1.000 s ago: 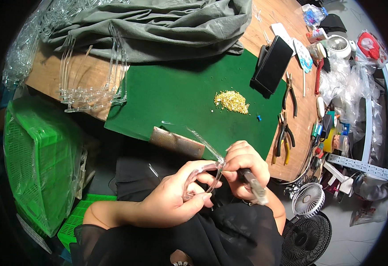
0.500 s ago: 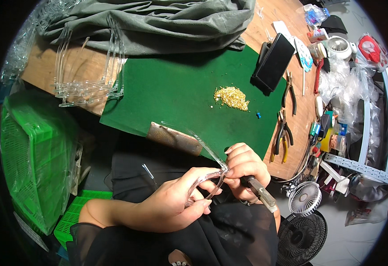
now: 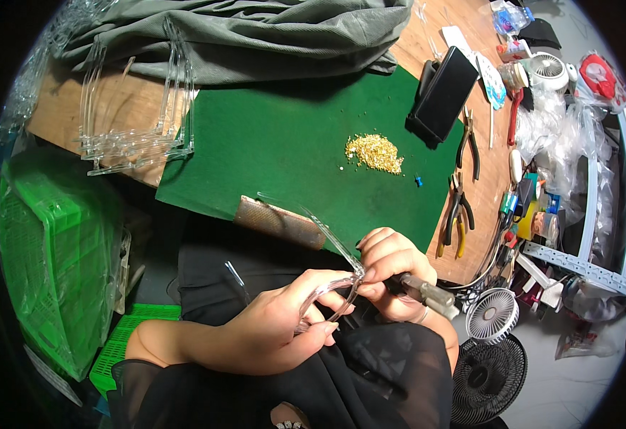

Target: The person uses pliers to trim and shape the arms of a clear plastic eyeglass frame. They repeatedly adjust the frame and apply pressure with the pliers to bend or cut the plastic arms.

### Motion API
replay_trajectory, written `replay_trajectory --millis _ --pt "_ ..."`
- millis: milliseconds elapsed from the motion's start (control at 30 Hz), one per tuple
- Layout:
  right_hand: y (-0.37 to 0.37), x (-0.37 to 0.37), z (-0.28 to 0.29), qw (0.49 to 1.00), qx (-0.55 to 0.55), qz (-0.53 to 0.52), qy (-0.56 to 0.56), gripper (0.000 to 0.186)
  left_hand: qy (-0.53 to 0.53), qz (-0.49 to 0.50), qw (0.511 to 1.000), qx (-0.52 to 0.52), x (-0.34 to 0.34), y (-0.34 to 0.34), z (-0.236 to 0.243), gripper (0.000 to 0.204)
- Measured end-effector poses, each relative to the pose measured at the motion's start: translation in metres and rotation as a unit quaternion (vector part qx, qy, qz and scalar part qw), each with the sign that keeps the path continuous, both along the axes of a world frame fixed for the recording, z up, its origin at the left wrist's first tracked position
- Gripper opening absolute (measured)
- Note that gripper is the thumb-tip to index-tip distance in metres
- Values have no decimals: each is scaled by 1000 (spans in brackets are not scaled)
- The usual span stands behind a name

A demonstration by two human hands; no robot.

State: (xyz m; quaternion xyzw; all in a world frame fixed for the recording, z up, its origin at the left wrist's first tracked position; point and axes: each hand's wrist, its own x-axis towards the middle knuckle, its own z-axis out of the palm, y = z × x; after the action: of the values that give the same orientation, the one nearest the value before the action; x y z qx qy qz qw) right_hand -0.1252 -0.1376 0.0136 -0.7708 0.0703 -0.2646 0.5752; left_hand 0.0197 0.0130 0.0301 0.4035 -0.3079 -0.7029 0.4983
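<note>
A heap of small parts (image 3: 374,154) lies on a mat (image 3: 270,143), a phone (image 3: 444,96) behind it to the right, pliers (image 3: 456,186) farther right, a cloth (image 3: 248,43) beyond.

Ahead-left of the grip, the clear prongs (image 3: 340,247) and the brownish bar (image 3: 278,223) obstruct me; beyond them I could pass over bare green mat (image 3: 270,150), left of the golden pile (image 3: 374,154).

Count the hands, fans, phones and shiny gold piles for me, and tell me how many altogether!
Hands: 2 (left hand, right hand)
Fans: 3 (small white fan at the top right, white fan lower down, black fan)
Phones: 1 (black phone)
Gold piles: 1 (gold pile)
Total: 7
</note>
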Motion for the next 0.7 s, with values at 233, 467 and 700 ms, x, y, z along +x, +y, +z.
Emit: replay_trajectory --millis 233,467,700 --pt "1 -4 1 1000 16 0 17 23 126 19 992 16 -4 3 -7 52" --pt "3 -25 27 972 88 -12 217 18 89 14 996 6 3 5 -6 47" --pt "4 -40 59 830 237 162 479 29 -41 32 993 -106 -6 5 -19 37"
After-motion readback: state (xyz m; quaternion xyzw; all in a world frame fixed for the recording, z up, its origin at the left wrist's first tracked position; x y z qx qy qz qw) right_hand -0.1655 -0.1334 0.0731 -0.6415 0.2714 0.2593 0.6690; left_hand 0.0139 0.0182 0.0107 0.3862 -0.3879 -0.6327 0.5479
